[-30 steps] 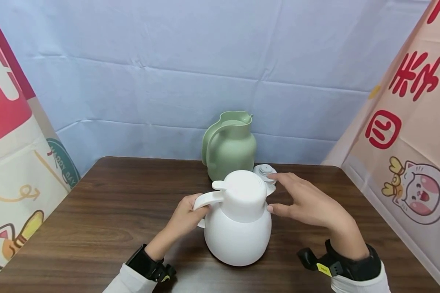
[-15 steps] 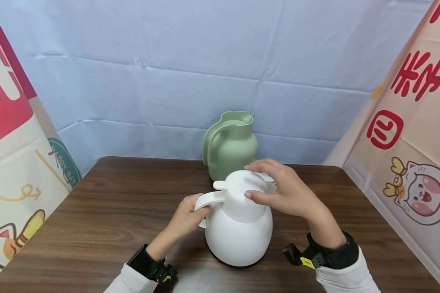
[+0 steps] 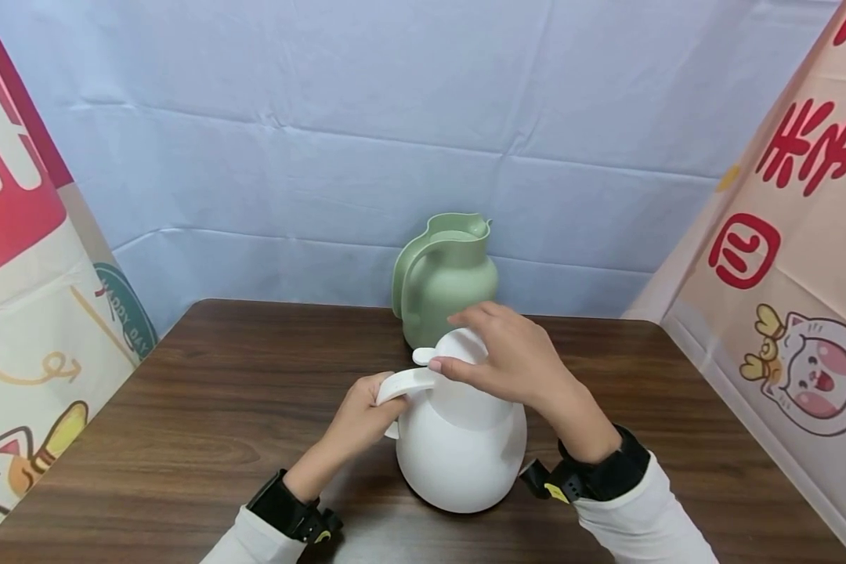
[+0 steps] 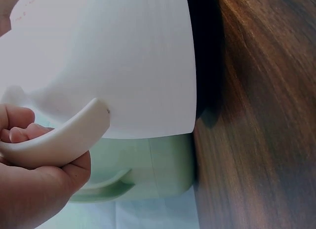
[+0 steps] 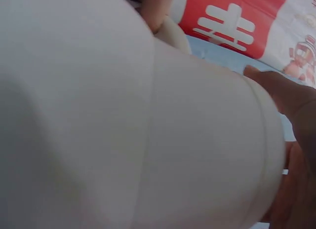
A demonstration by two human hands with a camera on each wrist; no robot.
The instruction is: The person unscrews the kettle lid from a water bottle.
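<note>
A white thermos jug [image 3: 461, 462] stands upright on the table, its handle on the left side. My left hand [image 3: 363, 411] grips that handle [image 4: 64, 142], fingers and thumb wrapped round it. Across the jug's lid [image 3: 460, 343] spreads my right hand [image 3: 515, 364], thumb on the near side by the small lid lever [image 3: 424, 356] and fingers over the far side. In the right wrist view the thumb [image 5: 276, 88] lies close to the lid's rim; whether it touches cannot be made out. The hand covers the spout side.
A green jug [image 3: 447, 290] stands right behind the white one, near the back edge of the wooden table [image 3: 218, 392]. A pale blue cloth [image 3: 289, 180] hangs behind. Printed cloths [image 3: 804, 290] hang at both sides.
My right hand has moved left from beside the jug to over its lid, and now hides the white stopper-like piece behind. My left hand keeps its grip on the handle.
</note>
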